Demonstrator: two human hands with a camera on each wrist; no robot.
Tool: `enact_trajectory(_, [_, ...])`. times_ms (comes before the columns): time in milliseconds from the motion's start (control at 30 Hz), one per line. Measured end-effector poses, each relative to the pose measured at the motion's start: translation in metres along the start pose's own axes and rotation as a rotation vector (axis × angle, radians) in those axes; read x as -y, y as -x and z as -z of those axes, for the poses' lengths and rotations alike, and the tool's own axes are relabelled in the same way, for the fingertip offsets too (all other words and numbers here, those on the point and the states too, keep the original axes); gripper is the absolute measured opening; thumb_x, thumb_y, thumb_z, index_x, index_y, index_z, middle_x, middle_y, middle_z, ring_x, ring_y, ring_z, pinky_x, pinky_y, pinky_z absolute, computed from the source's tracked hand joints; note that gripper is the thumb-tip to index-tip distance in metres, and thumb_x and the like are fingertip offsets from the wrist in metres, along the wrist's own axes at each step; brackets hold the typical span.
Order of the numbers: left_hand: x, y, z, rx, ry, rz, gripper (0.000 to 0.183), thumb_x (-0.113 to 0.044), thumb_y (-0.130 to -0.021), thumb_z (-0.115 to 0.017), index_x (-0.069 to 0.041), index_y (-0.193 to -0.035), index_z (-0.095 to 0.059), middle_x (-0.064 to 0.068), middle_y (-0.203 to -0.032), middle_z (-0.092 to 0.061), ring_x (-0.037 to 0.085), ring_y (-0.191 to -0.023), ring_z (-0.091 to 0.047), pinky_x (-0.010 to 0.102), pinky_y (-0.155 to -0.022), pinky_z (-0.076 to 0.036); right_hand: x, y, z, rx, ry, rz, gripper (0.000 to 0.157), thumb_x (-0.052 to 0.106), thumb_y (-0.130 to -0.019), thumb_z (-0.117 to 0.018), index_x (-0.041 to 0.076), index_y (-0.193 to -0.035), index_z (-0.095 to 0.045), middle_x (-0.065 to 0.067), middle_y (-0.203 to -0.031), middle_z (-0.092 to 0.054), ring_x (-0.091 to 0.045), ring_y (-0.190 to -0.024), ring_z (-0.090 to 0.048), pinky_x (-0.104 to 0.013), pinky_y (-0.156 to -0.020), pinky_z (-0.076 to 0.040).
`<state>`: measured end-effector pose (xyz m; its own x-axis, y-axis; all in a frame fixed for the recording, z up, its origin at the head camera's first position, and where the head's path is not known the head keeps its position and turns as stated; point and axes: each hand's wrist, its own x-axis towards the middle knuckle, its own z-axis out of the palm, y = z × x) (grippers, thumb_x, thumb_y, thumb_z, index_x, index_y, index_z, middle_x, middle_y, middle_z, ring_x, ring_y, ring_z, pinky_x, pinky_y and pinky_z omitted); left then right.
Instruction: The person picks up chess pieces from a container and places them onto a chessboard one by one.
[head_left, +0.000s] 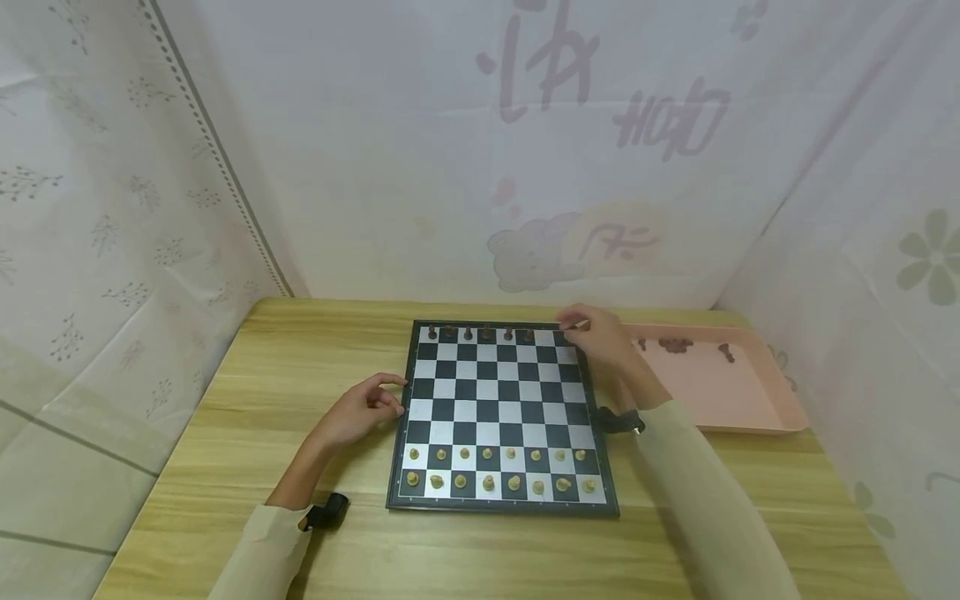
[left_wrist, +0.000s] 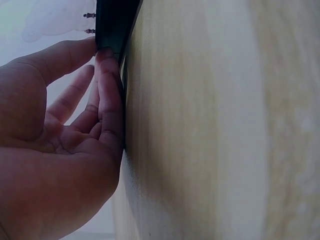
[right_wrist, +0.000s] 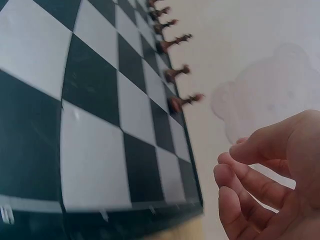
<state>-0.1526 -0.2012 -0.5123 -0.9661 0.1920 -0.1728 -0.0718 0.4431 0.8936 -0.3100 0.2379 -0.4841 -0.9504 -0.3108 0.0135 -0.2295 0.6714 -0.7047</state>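
A black and white chessboard (head_left: 487, 389) lies on the wooden table. Small cream chess pieces (head_left: 487, 482) fill its two near rows. Several dark brown chess pieces (right_wrist: 176, 43) stand along the far row, from the left corner rightward. My left hand (head_left: 363, 410) rests at the board's left edge, its fingertips touching the dark side rim (left_wrist: 115, 30). Over the far right corner hovers my right hand (head_left: 596, 335), fingers loosely bent. Thumb and fingertips (right_wrist: 227, 175) come close together in the right wrist view, and no piece shows between them.
A pink tray (head_left: 738, 400) stands right of the board, partly behind my right forearm. A cluster of dark pieces (head_left: 676, 344) and a few single ones lie in it. Patterned cloth (head_left: 420, 167) hangs behind the table and at both sides.
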Motion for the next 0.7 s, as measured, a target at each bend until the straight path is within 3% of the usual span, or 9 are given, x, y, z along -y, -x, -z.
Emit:
enact_trajectory(167, [-0.001, 0.0, -0.001, -0.001, -0.009, 0.005, 0.046, 0.002, -0.101, -0.067, -0.004, -0.146, -0.063, 0.007, -0.096, -0.074, 0.023, -0.091, -0.065, 0.04, -0.086, -0.047, -0.014, 0.014, 0.022, -0.061, -0.004, -0.01, 0.027, 0.016, -0.112, -0.064, 0.005, -0.136, -0.071, -0.017, -0.128, -0.074, -0.036, -0.107, -0.072, -0.039, -0.082, -0.059])
enact_trajectory(333, [-0.003, 0.001, -0.002, -0.006, -0.011, -0.001, 0.045, 0.001, -0.101, -0.068, -0.004, -0.146, -0.063, 0.007, -0.096, -0.074, 0.023, -0.091, -0.065, 0.04, -0.086, -0.047, -0.031, 0.032, 0.046, -0.093, -0.066, -0.068, 0.033, 0.02, -0.112, -0.066, 0.002, -0.139, -0.068, -0.022, -0.128, -0.073, -0.039, -0.106, -0.074, -0.048, -0.086, -0.062])
enact_trajectory(433, [-0.004, 0.002, -0.002, -0.008, -0.005, -0.019, 0.046, 0.001, -0.101, -0.069, -0.002, -0.146, -0.062, 0.009, -0.097, -0.074, 0.024, -0.091, -0.065, 0.041, -0.085, -0.047, -0.045, 0.041, 0.059, -0.106, -0.085, -0.087, 0.037, 0.024, -0.112, -0.066, 0.0, -0.14, -0.067, -0.023, -0.127, -0.073, -0.039, -0.105, -0.073, -0.044, -0.085, -0.063])
enact_trajectory(567, [-0.005, 0.003, -0.001, -0.008, 0.0, -0.029, 0.045, 0.001, -0.101, -0.07, -0.002, -0.146, -0.062, 0.009, -0.098, -0.075, 0.024, -0.091, -0.066, 0.041, -0.087, -0.048, -0.065, 0.049, 0.07, -0.116, -0.093, -0.108, 0.039, 0.028, -0.114, -0.064, 0.0, -0.14, -0.067, -0.025, -0.127, -0.072, -0.04, -0.106, -0.07, -0.034, -0.081, -0.062])
enact_trajectory(700, [-0.004, 0.002, -0.001, -0.002, 0.006, -0.031, 0.045, 0.001, -0.101, -0.07, -0.002, -0.145, -0.063, 0.01, -0.098, -0.075, 0.024, -0.091, -0.066, 0.039, -0.087, -0.048, -0.081, 0.054, 0.075, -0.106, -0.089, -0.13, 0.04, 0.028, -0.115, -0.062, -0.002, -0.141, -0.066, -0.029, -0.131, -0.07, -0.045, -0.111, -0.071, -0.037, -0.082, -0.063])
